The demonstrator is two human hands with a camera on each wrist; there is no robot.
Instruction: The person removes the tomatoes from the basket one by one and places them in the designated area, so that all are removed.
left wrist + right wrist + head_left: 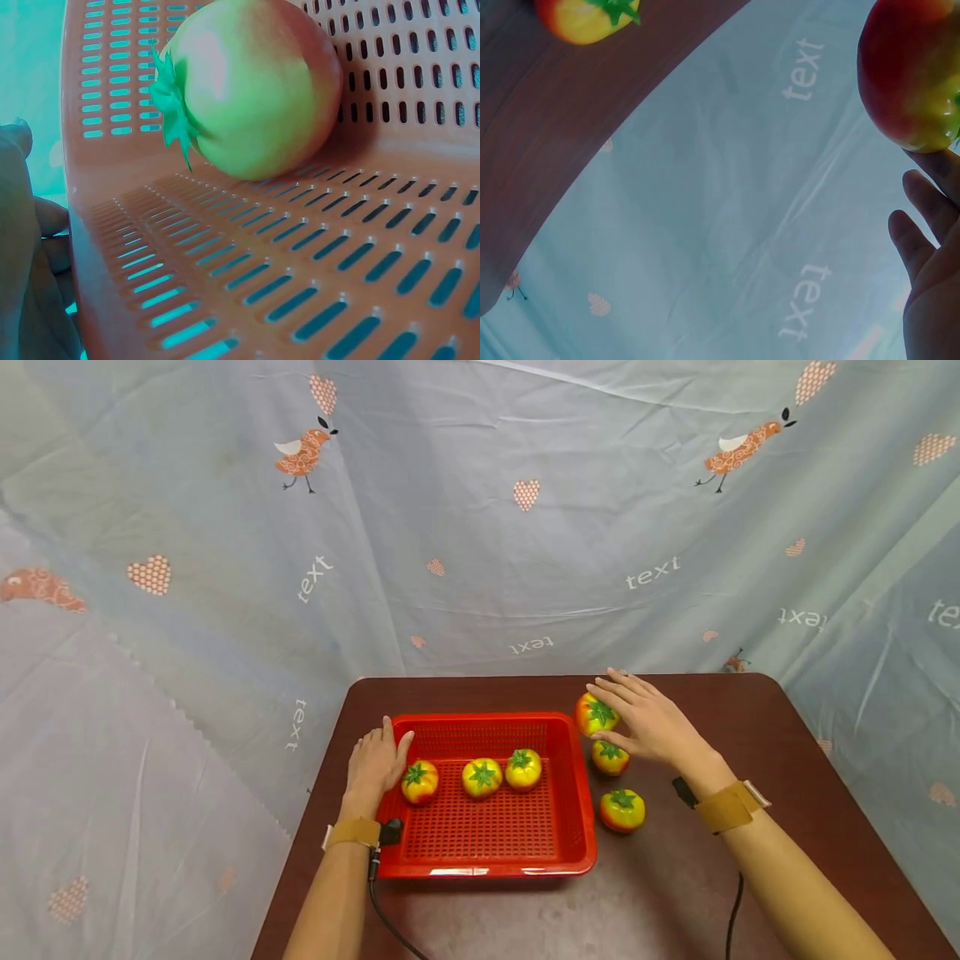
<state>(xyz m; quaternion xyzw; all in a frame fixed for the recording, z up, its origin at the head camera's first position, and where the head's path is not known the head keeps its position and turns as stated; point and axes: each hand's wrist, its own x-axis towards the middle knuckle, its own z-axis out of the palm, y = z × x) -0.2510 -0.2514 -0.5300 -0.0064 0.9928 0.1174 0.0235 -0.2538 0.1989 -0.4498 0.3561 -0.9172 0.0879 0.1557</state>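
Observation:
My left hand (371, 768) holds the left rim of a red plastic basket (480, 870). In the left wrist view its fingers (56, 255) lie outside the slotted wall. Three red-yellow tomatoes with green star-shaped tops are in the basket: one at the left (420, 782), the others (482, 777) mid-basket. At the basket's back right corner my right hand (656, 722) grips another tomato (592, 714), thumb below and fingers above in the head view. The right wrist view shows this tomato (911, 75) at the fingertips; its thumb is out of that view.
Two tomatoes, one nearer the held tomato (611, 760) and one in front (622, 811), lie on the dark brown table (720, 877) right of the basket. A patterned curtain (480, 568) hangs behind. Black cables (390, 927) run from the wrist cameras.

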